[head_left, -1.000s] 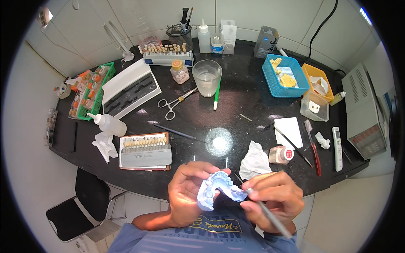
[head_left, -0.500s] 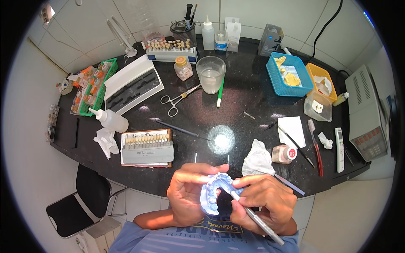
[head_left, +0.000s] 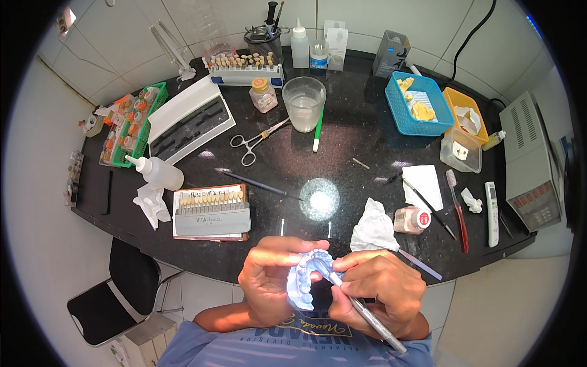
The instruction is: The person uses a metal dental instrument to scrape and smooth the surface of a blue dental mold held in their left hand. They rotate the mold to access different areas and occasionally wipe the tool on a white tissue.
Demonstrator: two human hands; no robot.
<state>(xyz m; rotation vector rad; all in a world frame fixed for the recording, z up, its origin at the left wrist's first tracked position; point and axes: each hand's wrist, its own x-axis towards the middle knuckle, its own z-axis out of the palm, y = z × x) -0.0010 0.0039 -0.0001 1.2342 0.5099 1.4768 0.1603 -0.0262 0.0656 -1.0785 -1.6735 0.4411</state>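
White tiles stand behind a curved black worktop. At its near edge, the left hand grips a blue dental cast; the right hand, against the cast's right side, grasps a silvery tool (its long axis slants down-right, away from the cast).

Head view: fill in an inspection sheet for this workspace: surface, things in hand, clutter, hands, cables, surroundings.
Surface: black worktop, glossy, reflecting light.
Things in hand: blue dental model and silver tool; its tip cannot be made out.
Clutter: crumpled tissue, forceps, red toothbrush spread about.
Hands: left hand holds the blue dental model; right hand grips the silver tool.
Cables: black cable along the tiled wall.
Surroundings: black chair left, grey appliance right.
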